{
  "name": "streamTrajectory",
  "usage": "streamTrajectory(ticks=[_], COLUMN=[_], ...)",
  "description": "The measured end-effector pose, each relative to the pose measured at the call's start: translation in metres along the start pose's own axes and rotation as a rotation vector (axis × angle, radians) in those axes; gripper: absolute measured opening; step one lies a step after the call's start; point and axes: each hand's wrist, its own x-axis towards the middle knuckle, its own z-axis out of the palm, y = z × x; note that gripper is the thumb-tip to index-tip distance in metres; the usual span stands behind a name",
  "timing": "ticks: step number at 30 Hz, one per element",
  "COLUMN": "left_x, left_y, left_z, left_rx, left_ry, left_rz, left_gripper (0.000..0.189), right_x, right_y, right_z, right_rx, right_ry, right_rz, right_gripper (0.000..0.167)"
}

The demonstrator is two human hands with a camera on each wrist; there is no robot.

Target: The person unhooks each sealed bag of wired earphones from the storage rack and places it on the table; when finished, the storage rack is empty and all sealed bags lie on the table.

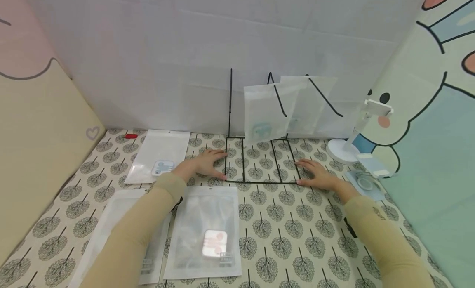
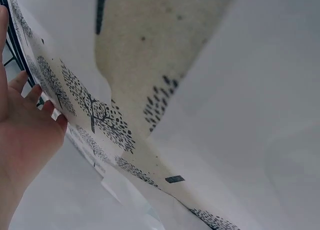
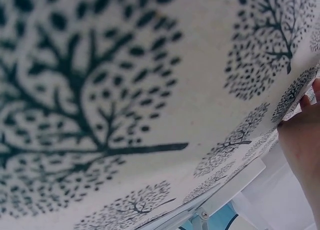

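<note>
A black wire display rack (image 1: 263, 182) stands against the back wall, its rectangular base flat on the cloth and its hooked arms rising behind. Two whitish pouches (image 1: 256, 102) (image 1: 315, 98) hang from the hooks. My left hand (image 1: 205, 162) rests at the left side of the base, thumb and fingers spread along the wire. At the opposite side, my right hand (image 1: 315, 176) lies with thumb near the front corner and fingertips at the side wire. In the left wrist view the left hand (image 2: 30, 132) shows extended fingers; the right wrist view catches only part of the right hand (image 3: 302, 135).
White clear-front pouches lie left: one at the back (image 1: 159, 145), one in front (image 1: 202, 209), another (image 1: 115, 209) partly under my left forearm. A small red object (image 1: 131, 136) lies far left. On the right stand a white phone stand (image 1: 341, 152) and a pale-blue packet (image 1: 365, 185).
</note>
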Motion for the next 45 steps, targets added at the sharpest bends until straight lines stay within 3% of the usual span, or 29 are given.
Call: streamTrajectory(ticks=[7, 12, 17, 27, 34, 37, 45], left_x=[-0.003, -0.003, -0.003, -0.001, 0.001, 0.001, 0.001], left_y=[-0.002, -0.003, -0.003, -0.001, -0.001, -0.001, 0.001], left_z=[0.003, 0.003, 0.002, 0.005, 0.004, 0.003, 0.002], left_rx=[-0.007, -0.007, -0.008, -0.011, -0.009, -0.013, -0.001], left_ry=[-0.002, -0.007, -0.003, -0.003, 0.007, 0.011, 0.008], left_rz=[-0.004, -0.001, 0.0, -0.017, -0.019, -0.018, -0.006], left_gripper=[0.099, 0.099, 0.1, 0.1, 0.1, 0.101, 0.099], right_x=[0.004, 0.004, 0.006, 0.037, 0.058, 0.064, 0.077], right_y=[-0.003, -0.011, -0.03, -0.068, -0.092, -0.101, -0.107], right_z=[0.001, -0.007, -0.025, -0.047, -0.064, -0.069, -0.068], right_rx=[0.029, 0.121, 0.226, 0.442, 0.632, 0.705, 0.869], right_ry=[-0.021, -0.007, 0.119, 0.418, 0.532, 0.589, 0.601], right_rz=[0.008, 0.016, 0.054, 0.027, 0.028, -0.009, -0.087], right_gripper=[0.078, 0.08, 0.075, 0.067, 0.062, 0.059, 0.048])
